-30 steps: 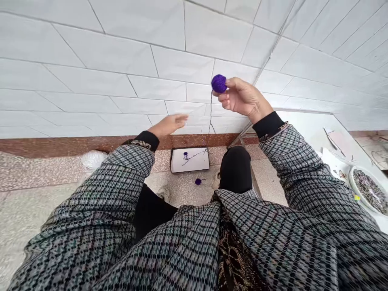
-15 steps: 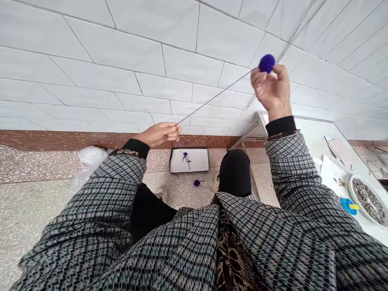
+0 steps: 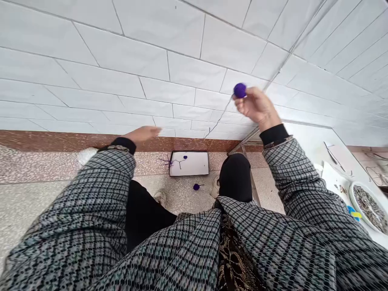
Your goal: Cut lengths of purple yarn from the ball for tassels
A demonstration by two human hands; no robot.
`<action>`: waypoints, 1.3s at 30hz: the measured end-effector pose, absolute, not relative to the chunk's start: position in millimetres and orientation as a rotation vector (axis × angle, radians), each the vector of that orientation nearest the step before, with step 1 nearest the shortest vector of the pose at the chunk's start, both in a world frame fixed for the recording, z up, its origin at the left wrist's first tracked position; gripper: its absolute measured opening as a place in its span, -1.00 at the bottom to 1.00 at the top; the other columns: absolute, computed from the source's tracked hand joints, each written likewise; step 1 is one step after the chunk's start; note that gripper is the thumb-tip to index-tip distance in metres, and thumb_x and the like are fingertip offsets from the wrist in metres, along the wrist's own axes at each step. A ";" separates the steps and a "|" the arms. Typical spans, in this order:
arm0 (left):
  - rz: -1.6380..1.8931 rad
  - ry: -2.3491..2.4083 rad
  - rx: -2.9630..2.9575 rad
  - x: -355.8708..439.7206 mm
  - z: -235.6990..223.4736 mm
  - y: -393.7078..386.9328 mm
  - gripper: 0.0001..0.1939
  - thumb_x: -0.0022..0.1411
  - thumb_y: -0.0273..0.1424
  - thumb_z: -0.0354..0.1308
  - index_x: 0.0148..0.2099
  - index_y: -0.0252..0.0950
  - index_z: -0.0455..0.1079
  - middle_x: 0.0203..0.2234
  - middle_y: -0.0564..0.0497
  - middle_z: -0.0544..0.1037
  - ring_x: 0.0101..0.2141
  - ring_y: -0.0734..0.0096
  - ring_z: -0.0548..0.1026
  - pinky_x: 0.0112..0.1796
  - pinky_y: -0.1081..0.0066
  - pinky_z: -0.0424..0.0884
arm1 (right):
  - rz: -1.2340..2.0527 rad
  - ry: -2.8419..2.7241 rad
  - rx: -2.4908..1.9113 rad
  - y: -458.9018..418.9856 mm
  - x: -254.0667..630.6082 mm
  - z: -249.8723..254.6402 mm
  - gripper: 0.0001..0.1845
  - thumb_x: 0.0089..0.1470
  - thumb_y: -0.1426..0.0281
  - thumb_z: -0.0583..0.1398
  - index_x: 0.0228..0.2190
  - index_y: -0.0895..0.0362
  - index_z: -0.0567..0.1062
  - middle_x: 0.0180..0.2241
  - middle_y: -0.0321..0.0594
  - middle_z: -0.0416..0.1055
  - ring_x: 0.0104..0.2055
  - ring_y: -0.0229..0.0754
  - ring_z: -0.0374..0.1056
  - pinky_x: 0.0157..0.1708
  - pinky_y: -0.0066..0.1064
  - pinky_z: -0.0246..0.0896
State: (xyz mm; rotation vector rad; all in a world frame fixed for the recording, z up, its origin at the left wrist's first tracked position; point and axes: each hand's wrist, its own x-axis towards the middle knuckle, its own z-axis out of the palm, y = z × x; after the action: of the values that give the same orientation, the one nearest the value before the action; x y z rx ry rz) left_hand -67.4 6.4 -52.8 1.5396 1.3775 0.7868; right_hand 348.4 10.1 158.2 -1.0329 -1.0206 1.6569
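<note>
White tiled wall [image 3: 121, 60] ahead, speckled floor [image 3: 27, 202] below. Purple yarn ball [image 3: 239, 90] – round, no long axis – is raised in the right hand [image 3: 256, 106], pinched between thumb and fingers. Loose strand [image 3: 220, 120] slants down-left, its visible run stopping short of the left hand [image 3: 144, 134]. Ball lies up and right of that hand, well apart; fingers outstretched, blurred – no yarn visible there. Beneath, white tray [image 3: 194, 168] with purple yarn bits.
</note>
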 end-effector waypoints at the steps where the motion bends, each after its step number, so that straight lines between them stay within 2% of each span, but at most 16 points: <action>1: 0.820 1.354 1.521 -46.5 -45.5 11.0 -0.46 0.29 0.06 0.47 0.05 -0.28 0.74 0.23 -0.30 0.77 0.45 -0.29 0.53 0.55 -0.12 0.33 | 1.710 -1.066 -1.031 10.2 330.0 144.1 -0.76 0.33 0.42 0.48 -0.22 0.20 0.52 -0.30 -0.30 0.53 -0.39 -0.46 0.40 -0.42 -0.73 0.39; 2: 0.888 1.300 1.503 -25.1 -37.7 13.9 -0.40 0.35 0.03 0.39 0.22 -0.28 0.72 0.35 -0.28 0.71 0.50 -0.16 0.50 0.58 -0.03 0.29 | 1.775 -1.074 -1.023 9.8 312.5 130.7 -0.76 0.28 0.47 0.48 -0.18 0.20 0.52 -0.30 -0.27 0.54 -0.39 -0.43 0.41 -0.42 -0.70 0.43; 4: 1.114 1.033 1.329 14.7 -21.9 13.9 -0.32 0.37 -0.08 0.38 0.39 -0.37 0.63 0.34 -0.34 0.70 0.42 -0.04 0.59 0.56 0.02 0.33 | 1.896 -1.058 -1.016 8.7 282.9 107.3 -0.76 0.24 0.53 0.44 -0.15 0.19 0.51 -0.30 -0.24 0.54 -0.41 -0.39 0.41 -0.42 -0.65 0.47; 5: 1.163 0.905 1.278 30.9 -14.8 11.7 -0.34 0.38 -0.10 0.39 0.37 -0.38 0.64 0.27 -0.33 0.73 0.32 0.01 0.66 0.52 0.03 0.40 | 1.944 -1.043 -1.014 8.4 271.4 97.5 -0.78 0.24 0.55 0.41 -0.15 0.18 0.50 -0.32 -0.25 0.53 -0.43 -0.39 0.40 -0.41 -0.63 0.48; 7: 1.187 0.776 1.240 52.4 -4.9 5.1 -0.49 0.39 -0.10 0.42 0.17 -0.39 0.71 0.04 -0.26 0.78 -0.01 0.17 0.73 0.31 0.13 0.58 | 2.013 -1.004 -1.014 9.3 255.5 81.3 -0.83 0.27 0.56 0.36 -0.16 0.17 0.49 -0.37 -0.30 0.49 -0.45 -0.37 0.38 -0.41 -0.62 0.50; 9: 1.155 0.809 1.246 58.4 -1.7 -1.4 -0.63 0.40 -0.11 0.42 -0.05 -0.37 0.70 -0.26 -0.10 0.70 -0.36 0.38 0.56 -0.05 0.29 0.61 | 2.048 -0.950 -1.011 12.9 247.5 67.8 -0.88 0.30 0.54 0.32 -0.16 0.16 0.49 -0.39 -0.30 0.49 -0.46 -0.36 0.37 -0.41 -0.62 0.49; 11: 1.142 0.966 1.287 53.1 -3.5 -5.8 -0.72 0.43 -0.19 0.36 -0.14 -0.34 0.67 -0.45 0.04 0.52 -0.49 0.47 0.32 -0.30 0.40 0.41 | 2.066 -0.874 -1.013 19.1 244.4 54.9 -0.88 0.32 0.52 0.31 -0.15 0.16 0.48 -0.37 -0.26 0.53 -0.45 -0.35 0.37 -0.43 -0.63 0.49; 13: 1.131 1.163 1.388 43.8 -6.8 -7.9 -0.78 0.42 -0.30 0.28 -0.15 -0.33 0.69 -0.54 0.12 0.39 -0.50 0.45 0.22 -0.35 0.42 0.24 | 2.060 -0.766 -1.018 26.9 243.6 42.0 -0.84 0.31 0.51 0.34 -0.13 0.15 0.47 -0.34 -0.24 0.55 -0.44 -0.35 0.36 -0.43 -0.64 0.48; 16: 0.983 1.353 1.543 33.9 -10.3 -8.3 -0.79 0.36 -0.38 0.19 -0.27 -0.29 0.64 -0.62 0.16 0.28 -0.51 0.40 0.19 -0.35 0.38 0.14 | 1.996 -0.584 -1.031 37.7 243.6 25.0 -0.76 0.27 0.50 0.40 -0.16 0.11 0.43 -0.33 -0.26 0.55 -0.46 -0.36 0.30 -0.43 -0.66 0.49; 20: 0.778 1.358 1.601 27.6 -15.0 -8.7 -0.79 0.23 -0.38 0.14 -0.48 -0.23 0.43 -0.62 0.10 0.32 -0.50 0.36 0.24 -0.35 0.37 0.14 | 1.887 -0.451 -1.059 45.8 248.9 14.2 -0.79 0.34 0.51 0.37 -0.16 0.10 0.42 -0.33 -0.28 0.51 -0.45 -0.37 0.30 -0.43 -0.68 0.46; 22: 0.673 1.307 1.625 24.5 -16.6 -10.9 -0.80 0.17 -0.34 0.14 -0.49 -0.22 0.41 -0.61 0.07 0.34 -0.49 0.36 0.24 -0.36 0.37 0.14 | 1.793 -0.466 -1.063 48.0 255.6 13.2 -0.80 0.39 0.50 0.36 -0.17 0.09 0.41 -0.33 -0.30 0.49 -0.42 -0.37 0.33 -0.41 -0.67 0.45; 27: 0.436 0.904 1.660 26.7 -4.8 -26.4 -0.76 0.15 -0.23 0.20 -0.46 -0.27 0.43 -0.52 0.02 0.39 -0.48 0.42 0.24 -0.35 0.42 0.15 | 1.451 -0.770 -1.164 48.7 271.3 7.8 -0.74 0.34 0.50 0.39 -0.19 0.05 0.39 -0.34 -0.39 0.42 -0.41 -0.36 0.35 -0.34 -0.58 0.47; 31: 0.465 0.698 1.581 34.6 10.3 -39.3 -0.70 0.17 -0.19 0.30 -0.47 -0.28 0.45 -0.54 0.01 0.38 -0.50 0.48 0.24 -0.39 0.43 0.16 | 1.263 -1.365 -1.444 35.7 272.9 -1.6 -0.74 0.17 0.64 0.32 -0.21 0.08 0.45 -0.41 -0.45 0.40 -0.44 -0.32 0.28 -0.41 -0.52 0.25; 34: 0.686 0.729 1.385 32.8 12.5 -40.7 -0.70 0.09 -0.19 0.37 -0.48 -0.29 0.45 -0.58 0.01 0.37 -0.55 0.52 0.21 -0.45 0.44 0.14 | 1.438 -1.875 -1.476 19.5 275.7 -5.8 -0.73 0.07 0.69 0.32 -0.23 0.13 0.54 -0.42 -0.42 0.44 -0.43 -0.31 0.25 -0.41 -0.49 0.13; 37: 0.844 0.784 1.224 25.3 8.0 -35.5 -0.72 -0.01 -0.22 0.37 -0.52 -0.29 0.43 -0.64 0.03 0.29 -0.59 0.55 0.16 -0.48 0.44 0.10 | 1.924 -2.064 -1.128 10.1 283.5 -7.9 -0.69 0.04 0.63 0.35 -0.14 0.19 0.62 -0.35 -0.34 0.52 -0.37 -0.31 0.31 -0.38 -0.51 0.18; 39: 0.878 0.811 1.189 20.4 3.2 -30.8 -0.75 -0.05 -0.25 0.35 -0.54 -0.29 0.41 -0.66 0.03 0.27 -0.61 0.56 0.15 -0.48 0.44 0.08 | 2.130 -1.987 -0.840 10.6 290.2 -8.6 -0.61 -0.02 0.55 0.45 -0.10 0.21 0.63 -0.26 -0.27 0.57 -0.31 -0.31 0.37 -0.35 -0.53 0.25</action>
State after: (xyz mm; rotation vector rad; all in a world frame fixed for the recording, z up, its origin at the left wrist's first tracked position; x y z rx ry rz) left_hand 20.4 -30.8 3.2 1.1885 0.8113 0.8784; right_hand 290.2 10.6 -8.6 -0.8398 -1.9866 2.1296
